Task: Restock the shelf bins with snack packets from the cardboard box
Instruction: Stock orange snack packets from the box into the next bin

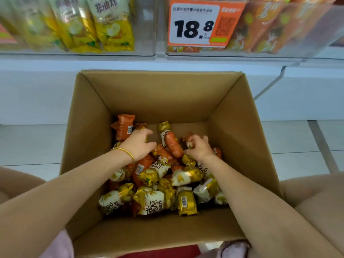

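Note:
An open cardboard box (pixel 232 112) sits on the floor below me, its bottom covered with several yellow and orange snack packets (pixel 156 200). Both my arms reach down into it. My left hand (pixel 139 144), with a gold bangle on the wrist, lies on the pile with its fingers curled over an orange packet (pixel 141 126) that it mostly hides. My right hand (pixel 199 146) pinches another orange packet (pixel 187 139) at the pile's far right. Above the box, a clear shelf bin (pixel 145 25) holds yellow packets and a second bin (pixel 297 30) holds orange ones.
An orange price tag (pixel 197 23) reading 18.8 hangs on the front of the right bin. A white shelf base (pixel 37 90) runs behind the box, and pale floor tiles (pixel 297 146) lie on both sides. My knees flank the box's near corners.

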### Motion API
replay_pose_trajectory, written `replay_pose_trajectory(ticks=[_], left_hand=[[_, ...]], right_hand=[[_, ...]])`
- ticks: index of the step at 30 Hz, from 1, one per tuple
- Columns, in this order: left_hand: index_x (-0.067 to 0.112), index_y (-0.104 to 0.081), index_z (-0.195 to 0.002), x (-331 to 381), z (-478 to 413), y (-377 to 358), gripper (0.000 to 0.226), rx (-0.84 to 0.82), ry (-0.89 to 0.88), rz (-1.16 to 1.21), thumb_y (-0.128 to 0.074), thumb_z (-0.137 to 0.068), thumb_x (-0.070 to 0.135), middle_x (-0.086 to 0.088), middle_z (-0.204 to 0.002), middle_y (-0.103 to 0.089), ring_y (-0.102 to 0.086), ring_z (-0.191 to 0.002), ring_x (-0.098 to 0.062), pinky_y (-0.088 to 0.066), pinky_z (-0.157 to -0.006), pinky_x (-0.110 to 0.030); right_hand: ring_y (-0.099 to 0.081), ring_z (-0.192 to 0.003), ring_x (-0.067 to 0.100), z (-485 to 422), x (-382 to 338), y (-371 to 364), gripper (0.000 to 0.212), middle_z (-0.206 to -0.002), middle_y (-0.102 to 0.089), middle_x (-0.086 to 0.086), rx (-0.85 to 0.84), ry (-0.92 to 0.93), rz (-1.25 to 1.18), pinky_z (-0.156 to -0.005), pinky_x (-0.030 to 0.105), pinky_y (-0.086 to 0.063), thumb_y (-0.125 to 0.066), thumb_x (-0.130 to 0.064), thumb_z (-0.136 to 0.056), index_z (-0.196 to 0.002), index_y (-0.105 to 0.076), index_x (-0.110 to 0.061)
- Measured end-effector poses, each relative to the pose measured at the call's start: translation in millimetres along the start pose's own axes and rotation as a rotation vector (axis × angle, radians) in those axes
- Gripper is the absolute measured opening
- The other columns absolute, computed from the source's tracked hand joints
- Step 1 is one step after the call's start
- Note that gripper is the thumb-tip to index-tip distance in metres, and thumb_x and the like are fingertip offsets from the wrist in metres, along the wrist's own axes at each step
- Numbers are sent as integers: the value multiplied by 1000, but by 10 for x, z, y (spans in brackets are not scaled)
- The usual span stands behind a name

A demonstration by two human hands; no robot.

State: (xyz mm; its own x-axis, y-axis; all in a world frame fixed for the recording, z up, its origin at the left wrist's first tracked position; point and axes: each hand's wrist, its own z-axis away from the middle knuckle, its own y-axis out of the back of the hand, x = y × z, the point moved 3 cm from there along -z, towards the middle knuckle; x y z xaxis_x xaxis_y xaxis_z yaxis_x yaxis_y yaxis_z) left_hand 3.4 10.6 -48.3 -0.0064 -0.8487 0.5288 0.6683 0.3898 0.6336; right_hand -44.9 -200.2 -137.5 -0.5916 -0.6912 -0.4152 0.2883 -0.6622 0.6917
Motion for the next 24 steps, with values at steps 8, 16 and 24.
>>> replay_pose_trajectory(ticks=[8, 16, 24], left_hand=[[18, -45, -136, -8, -15, -64, 43, -10, -16, 17, -53, -94, 26, -9, -141, -37, -50, -120, -21, -41, -103, -33], [19, -52, -128, -83, -52, -165, 35, -43, 1, 77, -53, -94, 24, -5, -132, -45, -52, -116, -16, -45, -100, -32], [18, -53, -127, -103, -26, -168, 32, -21, 38, 130, -53, -95, 18, -6, -134, -42, -49, -121, -16, -41, -93, -22]], right_hand=[[-32, -134, 37, -119, -195, -137, 69, -151, -26, 14, 220, 106, 182, -106, 49, -35, -57, -54, -88, -144, -31, -23], [-1, -145, 43, -396, -99, -541, 96, -162, -1, 6, 42, 71, 511, -111, 67, -9, -34, -83, -79, -153, -8, -27], [-14, -140, 43, -518, -46, -462, 67, -160, -7, 5, 3, 29, 508, -107, 57, -24, -50, -74, -78, -130, -54, -31]])
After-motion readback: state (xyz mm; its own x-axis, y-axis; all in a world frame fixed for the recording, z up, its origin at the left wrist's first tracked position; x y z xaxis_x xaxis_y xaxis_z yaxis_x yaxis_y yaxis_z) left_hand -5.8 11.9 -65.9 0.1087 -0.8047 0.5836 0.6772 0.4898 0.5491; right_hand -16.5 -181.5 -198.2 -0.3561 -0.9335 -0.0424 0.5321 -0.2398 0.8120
